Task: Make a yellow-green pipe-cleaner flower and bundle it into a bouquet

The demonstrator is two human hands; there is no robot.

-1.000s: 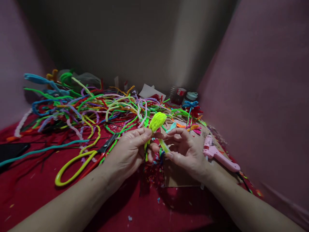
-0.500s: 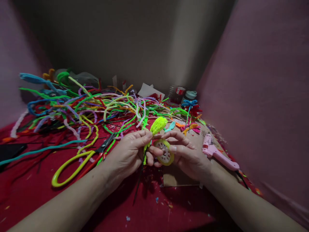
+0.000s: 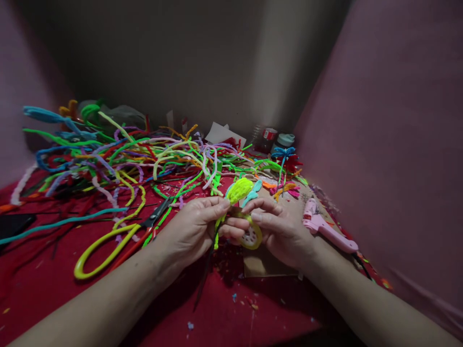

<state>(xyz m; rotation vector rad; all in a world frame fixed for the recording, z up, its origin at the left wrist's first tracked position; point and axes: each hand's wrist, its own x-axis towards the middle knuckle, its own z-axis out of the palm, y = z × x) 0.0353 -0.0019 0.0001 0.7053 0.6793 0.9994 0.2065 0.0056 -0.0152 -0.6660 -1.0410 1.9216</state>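
Between the thumb and fingers of my left hand [image 3: 200,219] is the base of a bright yellow-green fuzzy piece [image 3: 240,191], with a light blue edge showing on its left. A thin dark stem [image 3: 204,283] hangs below that hand. My right hand [image 3: 277,229] is curled around a yellow tape roll [image 3: 256,235] with a white, holed core. Fingers of both hands meet at the roll and partly cover it. Light blue leaf-shaped pieces [image 3: 252,193] show just behind the right fingertips.
Tangled coloured pipe cleaners [image 3: 119,149] spread across the back left of the red cloth [image 3: 217,318]. Yellow-handled scissors [image 3: 104,250] lie left of my left hand. A pink glue gun [image 3: 329,230] rests at the right on cardboard [image 3: 265,267]. A lidded jar [image 3: 284,141] stands behind.
The yellow-green piece has turned slightly and shows a broader side with a light blue edge. The tape roll has shifted slightly down and right, more covered by my fingers.
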